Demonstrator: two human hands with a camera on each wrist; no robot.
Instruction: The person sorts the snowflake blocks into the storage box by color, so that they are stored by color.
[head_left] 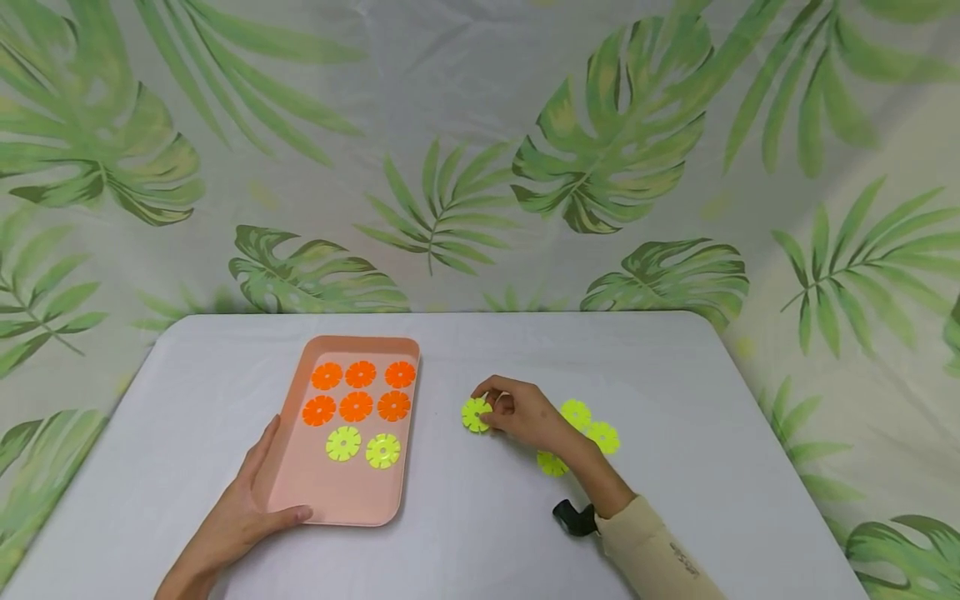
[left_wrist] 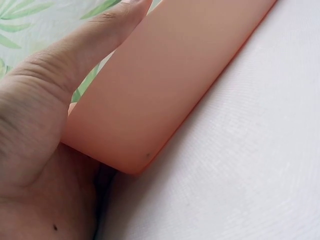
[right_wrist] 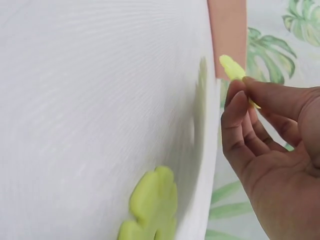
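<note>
A pink tray (head_left: 300,475) lies on the white table (head_left: 480,517). It holds several orange flower discs (head_left: 356,406) and two yellow-green ones (head_left: 343,442). My left hand (head_left: 240,517) holds the tray's near left corner, thumb on the front rim; the left wrist view shows the tray wall (left_wrist: 165,90) against my palm (left_wrist: 40,165). My right hand (head_left: 517,410) pinches a yellow-green flower disc (head_left: 475,414) just above the table, right of the tray. That pinched disc (right_wrist: 235,70) shows between thumb and fingertips (right_wrist: 240,100) in the right wrist view.
Three more yellow-green discs (head_left: 576,412) lie loose on the table behind and beside my right wrist; one disc (right_wrist: 150,200) shows in the right wrist view. A black wrist-camera mount (head_left: 573,518) sits by my sleeve. A leaf-print curtain (head_left: 480,167) hangs behind the table.
</note>
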